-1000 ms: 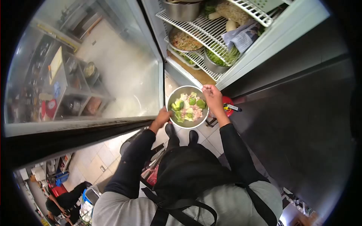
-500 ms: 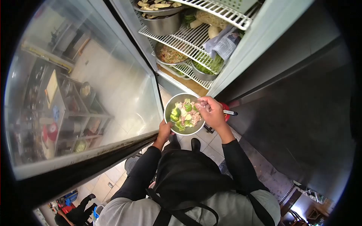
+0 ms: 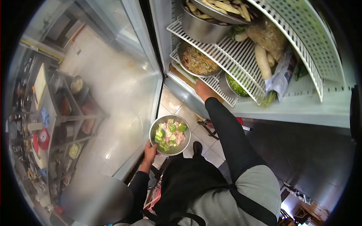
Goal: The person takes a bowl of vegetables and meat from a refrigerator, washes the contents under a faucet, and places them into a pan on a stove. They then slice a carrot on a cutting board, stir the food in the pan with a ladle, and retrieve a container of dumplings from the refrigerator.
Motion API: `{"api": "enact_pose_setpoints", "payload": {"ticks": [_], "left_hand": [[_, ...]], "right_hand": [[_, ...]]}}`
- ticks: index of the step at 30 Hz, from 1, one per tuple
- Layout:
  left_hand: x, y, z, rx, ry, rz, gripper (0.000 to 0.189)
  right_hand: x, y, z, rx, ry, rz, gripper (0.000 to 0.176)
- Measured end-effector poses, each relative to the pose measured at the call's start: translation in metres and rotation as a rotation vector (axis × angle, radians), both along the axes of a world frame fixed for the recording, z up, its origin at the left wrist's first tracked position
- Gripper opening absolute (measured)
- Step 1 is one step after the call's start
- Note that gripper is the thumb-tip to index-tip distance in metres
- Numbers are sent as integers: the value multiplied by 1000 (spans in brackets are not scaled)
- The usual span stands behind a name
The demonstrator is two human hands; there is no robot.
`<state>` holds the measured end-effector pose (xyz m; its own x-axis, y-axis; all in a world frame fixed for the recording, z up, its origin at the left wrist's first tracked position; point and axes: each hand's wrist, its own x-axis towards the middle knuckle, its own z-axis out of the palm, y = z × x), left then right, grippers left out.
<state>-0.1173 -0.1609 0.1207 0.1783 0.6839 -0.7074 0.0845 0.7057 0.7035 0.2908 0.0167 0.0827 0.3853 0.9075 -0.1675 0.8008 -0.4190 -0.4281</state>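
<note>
A metal bowl [image 3: 151, 132] with broccoli, pale leaves and pinkish pieces in it is held by its left edge in my left hand [image 3: 150, 152]. My right hand [image 3: 203, 90] reaches into the lower part of the open fridge, below the bowl of shredded vegetables [image 3: 199, 62] and left of the bowl of chopped greens [image 3: 236, 86]. Its fingers are hidden behind the wrist and the shelf edge, so what it touches cannot be made out.
The open glass door [image 3: 124, 75] stands at my left, with a kitchen counter showing through it. Wire shelves [image 3: 222, 56] hold a deep pot [image 3: 203, 28], white radishes [image 3: 263, 62] and a wrapped bundle [image 3: 281, 77]. A dark panel [image 3: 301, 150] is at the right.
My right hand has left the bowl and reached forward into the fridge. The bowl, in my left hand, has moved lower and left in view. The fridge shelves appear nearer.
</note>
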Motion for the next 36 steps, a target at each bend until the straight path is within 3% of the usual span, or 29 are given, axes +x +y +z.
{"api": "enact_pose_setpoints", "payload": {"ticks": [2,5,9,12,15,16,17,19,21,23,25,27,32,35,36], "left_hand": [[-15,3,-19,5,-25,13,51],[-22,7,-35,-81,0,18,52],[-30,25,-28,-109,-14,-12,50],[-24,27,-29,-130,-7,3,54],[-13,23,-33,-137,-32,-1,56],[-18,23,-37,-118,-33,-10,56],[-18,22,-40,-106,-59,-31,54],[-12,20,-44,-83,-90,-55,52],[-3,15,-44,-97,-78,-32,52],[3,7,-52,-82,-68,-50,51],[3,-5,-44,-112,-31,-86,51],[10,-25,-24,-79,-51,-96,52],[38,-87,-3,-70,-99,-107,54],[56,-125,18,-46,-142,-256,58],[38,-131,-11,339,-95,-567,58]], "right_hand": [[12,21,-43,3,-121,-4,33],[20,29,-67,-99,-70,-67,30],[10,34,-55,-198,8,-139,30],[5,25,-33,-139,-5,-61,32],[12,20,-39,-126,17,-128,33],[-2,16,-32,34,48,-201,29],[-14,8,-28,36,50,-210,29],[-40,-10,-3,323,169,-442,19],[-71,-51,18,548,349,-337,10],[-96,-107,37,443,568,-209,11],[-127,-170,62,323,599,-40,12],[-142,-231,89,221,433,-62,17],[-105,-344,120,194,500,68,30],[-78,-403,148,371,405,94,25],[-70,-425,162,369,375,60,23]]}}
